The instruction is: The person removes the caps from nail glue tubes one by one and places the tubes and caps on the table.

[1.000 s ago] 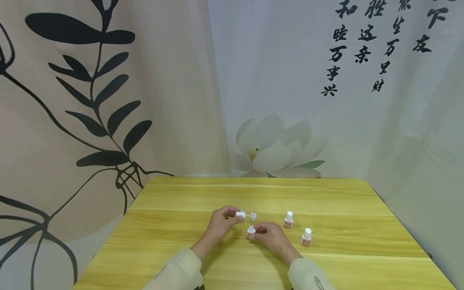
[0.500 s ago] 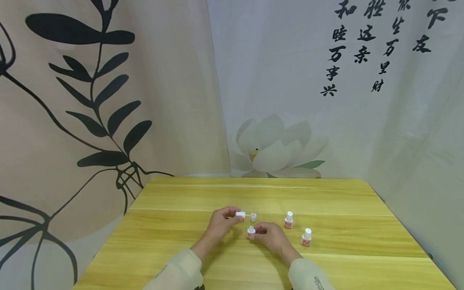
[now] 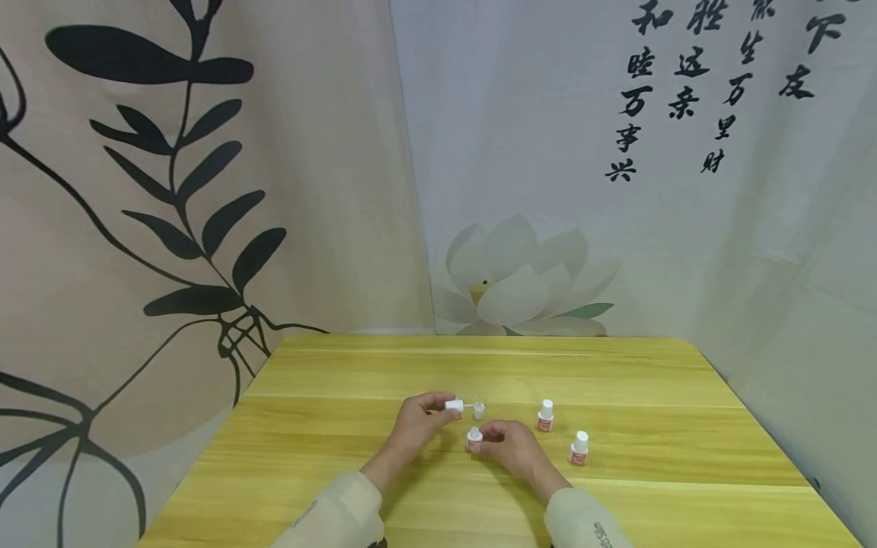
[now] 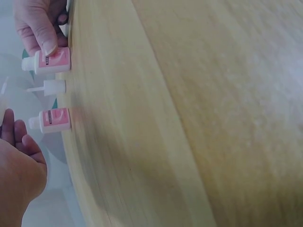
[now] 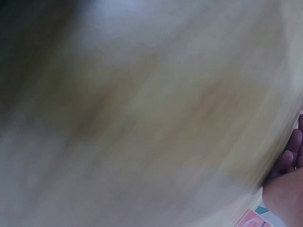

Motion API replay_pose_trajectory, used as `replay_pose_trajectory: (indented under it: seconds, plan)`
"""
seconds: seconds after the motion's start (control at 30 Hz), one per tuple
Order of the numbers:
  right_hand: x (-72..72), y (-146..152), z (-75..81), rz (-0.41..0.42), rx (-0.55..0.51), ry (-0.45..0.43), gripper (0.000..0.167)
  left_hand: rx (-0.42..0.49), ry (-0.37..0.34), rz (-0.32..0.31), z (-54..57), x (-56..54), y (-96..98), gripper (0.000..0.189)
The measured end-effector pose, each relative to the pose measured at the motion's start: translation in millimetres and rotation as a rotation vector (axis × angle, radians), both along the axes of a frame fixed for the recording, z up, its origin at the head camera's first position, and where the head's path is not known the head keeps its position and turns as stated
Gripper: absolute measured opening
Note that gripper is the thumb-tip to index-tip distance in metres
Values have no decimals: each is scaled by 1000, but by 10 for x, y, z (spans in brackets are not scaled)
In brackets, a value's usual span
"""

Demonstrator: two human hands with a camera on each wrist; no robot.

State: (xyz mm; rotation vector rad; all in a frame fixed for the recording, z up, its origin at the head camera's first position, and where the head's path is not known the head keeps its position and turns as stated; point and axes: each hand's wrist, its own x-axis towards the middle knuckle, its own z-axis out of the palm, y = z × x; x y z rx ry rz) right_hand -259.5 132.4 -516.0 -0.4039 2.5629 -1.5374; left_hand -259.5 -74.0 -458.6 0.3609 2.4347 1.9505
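My left hand (image 3: 419, 418) pinches a white cap (image 3: 454, 406) whose thin stem points right. To its right, another white cap (image 3: 479, 412) stands on the table, stem upward. My right hand (image 3: 510, 445) holds a small bottle (image 3: 474, 440) with a pink label and a bare white neck, upright on the table. In the left wrist view, a second uncapped pink-labelled bottle (image 4: 56, 120) stands near my left fingers; the head view mostly hides it. The right wrist view catches only the hand's edge (image 5: 286, 182) and part of a pink label (image 5: 253, 220).
Two capped bottles, one farther back (image 3: 545, 416) and one nearer (image 3: 578, 448), stand right of my right hand. The yellow wood-grain table (image 3: 329, 487) ends at a printed curtain (image 3: 342, 190) behind it.
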Motion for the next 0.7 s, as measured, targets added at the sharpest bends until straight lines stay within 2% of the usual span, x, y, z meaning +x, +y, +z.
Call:
replay_pose_trajectory:
  seconds: [0.3,0.53,0.7]
  plan:
    - [4,-3,2,3,-5,3,18,-9,26,12,-44,-27,5,22]
    - [-1,-4,-5,3,-6,4,18,-24,10,32,-311,-207,-15,28]
    - [-5,-6,-8,3,1,8,18,-29,0,29,-359,-239,-27,30]
